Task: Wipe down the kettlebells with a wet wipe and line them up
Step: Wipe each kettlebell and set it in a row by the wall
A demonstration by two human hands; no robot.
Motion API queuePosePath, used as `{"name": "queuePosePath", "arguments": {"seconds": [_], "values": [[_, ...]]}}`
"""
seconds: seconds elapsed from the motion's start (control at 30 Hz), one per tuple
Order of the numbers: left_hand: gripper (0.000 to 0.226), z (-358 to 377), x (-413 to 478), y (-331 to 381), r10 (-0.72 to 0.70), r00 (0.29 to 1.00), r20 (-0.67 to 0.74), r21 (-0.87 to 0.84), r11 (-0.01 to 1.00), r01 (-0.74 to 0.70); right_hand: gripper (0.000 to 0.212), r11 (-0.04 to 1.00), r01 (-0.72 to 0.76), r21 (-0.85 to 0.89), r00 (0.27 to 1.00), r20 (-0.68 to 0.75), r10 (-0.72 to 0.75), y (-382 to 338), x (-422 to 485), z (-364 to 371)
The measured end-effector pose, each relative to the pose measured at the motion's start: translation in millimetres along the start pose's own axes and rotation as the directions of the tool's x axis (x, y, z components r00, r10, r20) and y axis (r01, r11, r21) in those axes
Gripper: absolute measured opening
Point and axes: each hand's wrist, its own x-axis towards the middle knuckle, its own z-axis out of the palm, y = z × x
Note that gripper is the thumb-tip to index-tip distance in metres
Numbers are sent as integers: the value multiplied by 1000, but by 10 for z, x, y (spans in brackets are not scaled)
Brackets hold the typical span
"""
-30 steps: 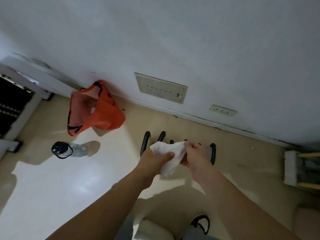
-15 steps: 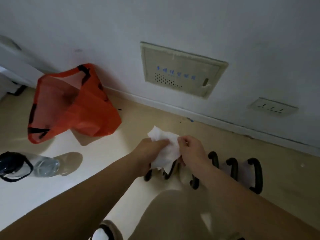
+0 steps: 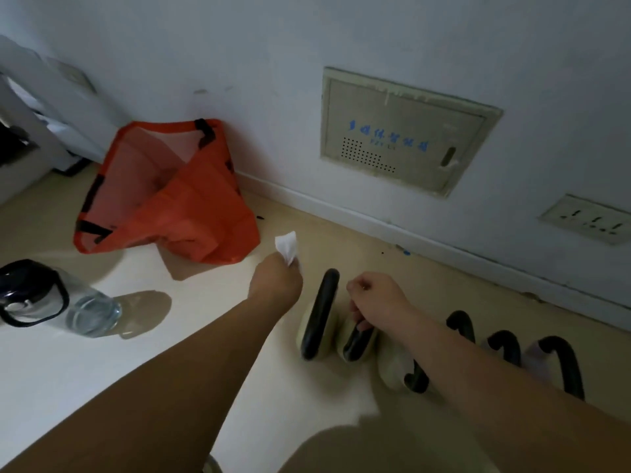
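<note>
left hand [image 3: 276, 285] pinches limp wipe [image 3: 286, 245], centre frame | right hand [image 3: 379, 298] grips kettlebell [image 3: 343, 332] handle [image 3: 358, 339] | likely heavy, rigid: lift by handle

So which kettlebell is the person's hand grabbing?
The second kettlebell from the left end of the row. The right hand curls round its black handle. No hand holds the other kettlebells, and the left hand only holds the wet wipe.

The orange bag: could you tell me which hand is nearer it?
Left. The left hand, holding the wipe, is beside the bag; the right hand grips a kettlebell farther right.
</note>
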Motion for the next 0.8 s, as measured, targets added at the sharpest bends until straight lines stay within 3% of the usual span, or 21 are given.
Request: {"name": "queuePosePath", "arguments": {"seconds": [0.07, 0.13, 0.23, 0.3, 0.37, 0.47, 0.53, 0.63, 0.73, 0.8], "values": [[39, 75, -139, -137, -4, 1000, -10, 53, 999, 4, 21, 1000, 22, 12, 999, -25, -22, 32, -42, 35], [41, 197, -283, -277, -44, 996, 79, -27, 999, 47, 22, 999, 32, 18, 999, -34, -32, 80, -72, 57], [44, 376, -478, -388, -134, 969, 206, -252, 950, 185, 23, 998, 71, 3, 997, -43, -70, 98, -33, 57], [44, 457, -487, -412, -195, 961, 196, -418, 870, 262, 23, 991, 121, -55, 992, -24, -122, 57, 49, 36], [44, 486, -328, -382, -291, 956, 46, -479, 833, 276, 22, 954, 210, -216, 977, 22, -210, 10, 205, -14], [45, 426, -41, -298, -276, 927, -256, -357, 918, 175, 32, 849, 316, -424, 949, 149, -278, -9, 503, -43], [47, 525, 4, -278, -174, 972, -158, -298, 947, 121, 44, 828, 331, -452, 941, 220, -256, 64, 684, -16], [42, 779, -136, -353, -142, 966, 217, -365, 906, 215, 45, 815, 356, -457, 929, 266, -256, 223, 873, 5], [42, 793, -127, -461, -161, 963, 216, -427, 871, 242, 42, 782, 412, -467, 909, 272, -317, 265, 1036, -55], [47, 832, -174, -523, -87, 979, 182, -281, 950, 137, 42, 781, 421, -461, 904, 282, -321, 250, 1093, -86]]}}
